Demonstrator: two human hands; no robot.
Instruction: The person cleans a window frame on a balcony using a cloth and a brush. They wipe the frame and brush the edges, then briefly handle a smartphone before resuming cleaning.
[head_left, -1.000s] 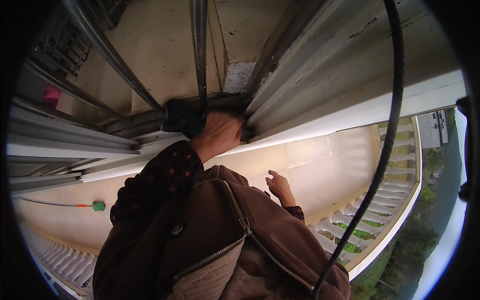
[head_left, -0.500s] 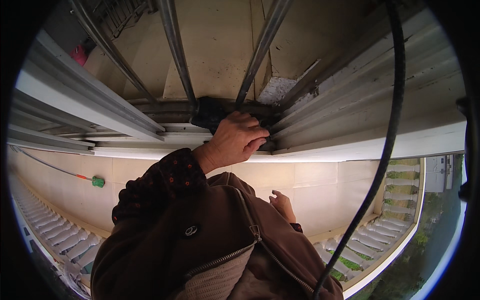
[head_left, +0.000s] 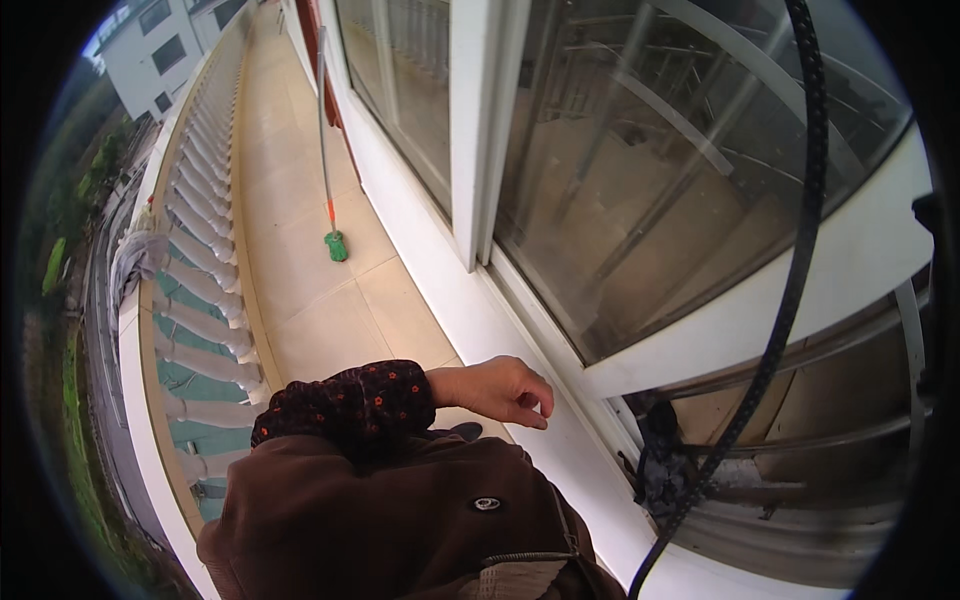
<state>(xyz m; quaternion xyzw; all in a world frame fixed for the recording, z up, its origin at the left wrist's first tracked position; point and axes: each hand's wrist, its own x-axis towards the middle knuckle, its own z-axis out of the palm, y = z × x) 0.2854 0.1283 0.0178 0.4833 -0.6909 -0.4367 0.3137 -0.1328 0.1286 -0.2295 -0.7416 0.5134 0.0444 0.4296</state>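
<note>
Your left hand (head_left: 495, 388) hangs bare above the pale sill (head_left: 560, 450), fingers loosely curled and slightly apart, gripping nothing; your right hand is out of sight. The dark, crumpled rag (head_left: 662, 472) lies well to its right, wedged in the metal window track (head_left: 800, 500), beside a ribbed black cable (head_left: 790, 290). Farther off, a green-headed mop (head_left: 333, 243) stands against the glass on smooth beige tiles (head_left: 330, 310).

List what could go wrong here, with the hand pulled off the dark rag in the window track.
1. The dark rag lies bunched in the open window track, and the left hand hangs clear of it; sliding the window could jam on it.
2. The black cable dangles across the track beside the rag and might snag there.
3. The green-headed mop leans against the wall on the balcony walkway and may tip over.
</note>
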